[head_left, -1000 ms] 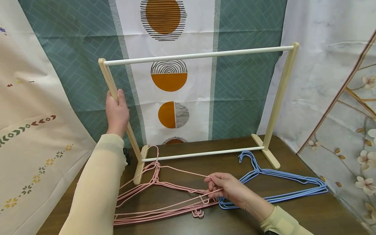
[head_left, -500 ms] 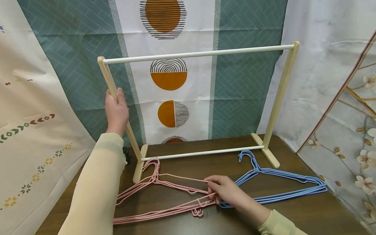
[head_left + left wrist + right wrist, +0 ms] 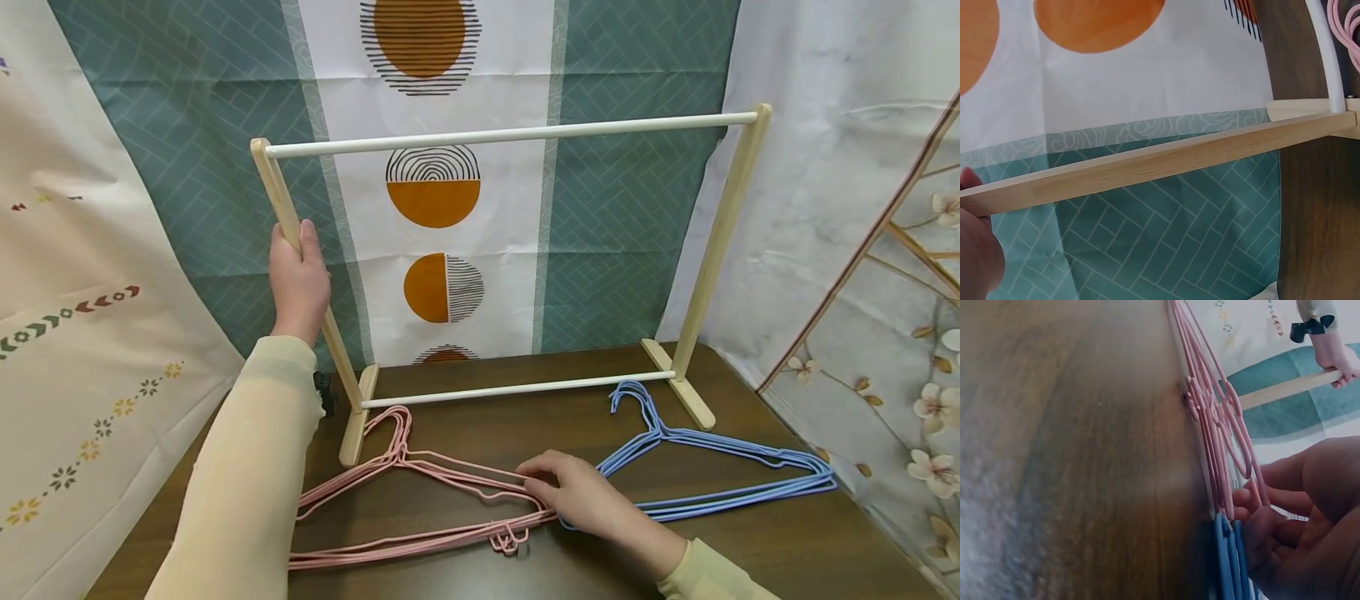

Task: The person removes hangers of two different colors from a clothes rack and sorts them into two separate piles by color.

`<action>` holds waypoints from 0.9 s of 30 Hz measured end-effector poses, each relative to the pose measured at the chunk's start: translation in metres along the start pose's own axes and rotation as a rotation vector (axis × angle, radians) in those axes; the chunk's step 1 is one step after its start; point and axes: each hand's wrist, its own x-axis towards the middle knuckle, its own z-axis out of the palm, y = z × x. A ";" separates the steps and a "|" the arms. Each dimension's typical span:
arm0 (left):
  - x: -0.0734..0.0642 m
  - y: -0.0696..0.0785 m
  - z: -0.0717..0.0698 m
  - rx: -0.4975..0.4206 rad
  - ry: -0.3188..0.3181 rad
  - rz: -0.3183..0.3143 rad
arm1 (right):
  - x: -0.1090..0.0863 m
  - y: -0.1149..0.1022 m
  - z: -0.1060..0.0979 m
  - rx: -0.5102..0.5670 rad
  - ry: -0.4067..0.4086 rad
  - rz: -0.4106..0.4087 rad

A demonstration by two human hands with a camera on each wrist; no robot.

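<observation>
My left hand [image 3: 298, 279] grips the left wooden post of a garment rack [image 3: 722, 229], which has a white top bar and a lower white rod. In the left wrist view the post [image 3: 1147, 167] runs from the fingers down to its foot. Several pink clothes hangers [image 3: 396, 454] lie stacked on the table, hooks pointing toward the rack. At the stack's right corner, my right hand [image 3: 577, 497] pinches the uppermost pink hanger between thumb and fingers. Several blue clothes hangers [image 3: 657, 432] lie to the right, their left corner partly hidden beneath that hand.
The dark wooden table [image 3: 600, 575] carries the rack and both stacks. Behind it hangs a green and white patterned cloth [image 3: 630, 250]. Cream fabric [image 3: 97, 392] closes off the left side and a floral sheet [image 3: 885, 350] the right. The rack's right foot [image 3: 686, 392] stands behind the blue hangers.
The raised pink hanger has come down onto the others, its hook dropping in line with theirs. My right hand has lowered slightly with it. My left hand stays on the post.
</observation>
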 end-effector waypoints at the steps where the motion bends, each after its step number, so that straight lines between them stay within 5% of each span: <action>1: 0.000 0.000 0.000 0.002 0.001 0.000 | 0.000 -0.001 0.001 -0.036 0.007 -0.009; 11: 0.000 0.001 -0.003 -0.004 -0.016 0.004 | 0.006 -0.019 0.009 -0.414 0.141 -0.071; 17: 0.001 0.004 -0.007 0.014 -0.046 0.017 | 0.010 -0.026 0.004 -0.375 0.111 -0.072; 27: -0.003 0.009 -0.028 0.144 -0.193 0.041 | 0.012 -0.029 -0.008 -0.298 0.033 -0.005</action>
